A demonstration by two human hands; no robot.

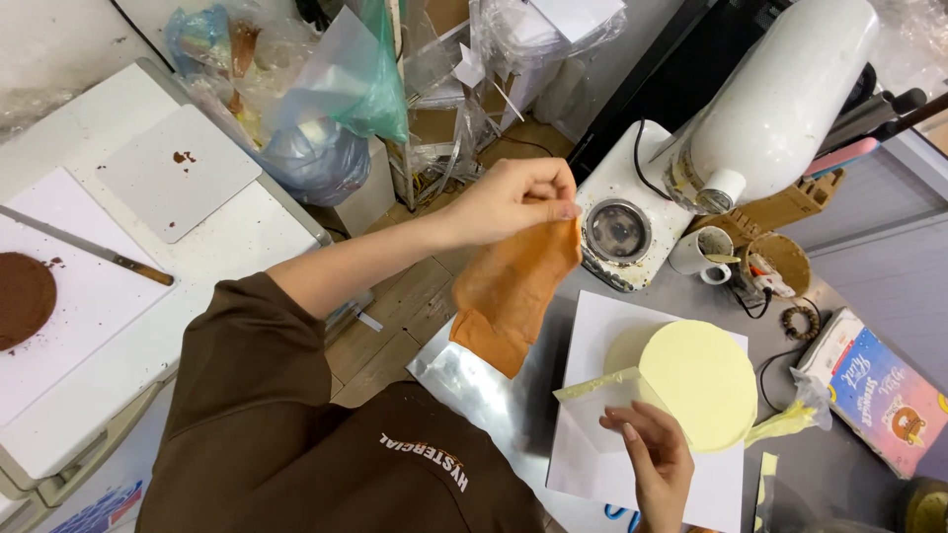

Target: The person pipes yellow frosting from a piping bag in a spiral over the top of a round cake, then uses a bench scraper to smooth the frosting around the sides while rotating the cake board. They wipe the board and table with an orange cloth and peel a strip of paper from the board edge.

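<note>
My left hand (513,200) is raised and pinches the top edge of an orange-brown cloth (512,288), which hangs down over the edge of the steel counter. My right hand (655,456) is lower, at the counter's near side, its fingers on a clear plastic strip (604,392) smeared with pale yellow cream. The strip lies against the left side of a round pale yellow cake (698,380). The cake stands on a white board (592,336) on the steel counter (474,380).
A white stand mixer (765,109) stands behind the cake, with a white mug (696,252), a cup of tools (778,265) and a colourful carton (881,390) nearby. At left, a white table (227,237) bears a long knife (94,249) and a brown cake layer (22,296). Plastic bags (326,109) are piled at the back.
</note>
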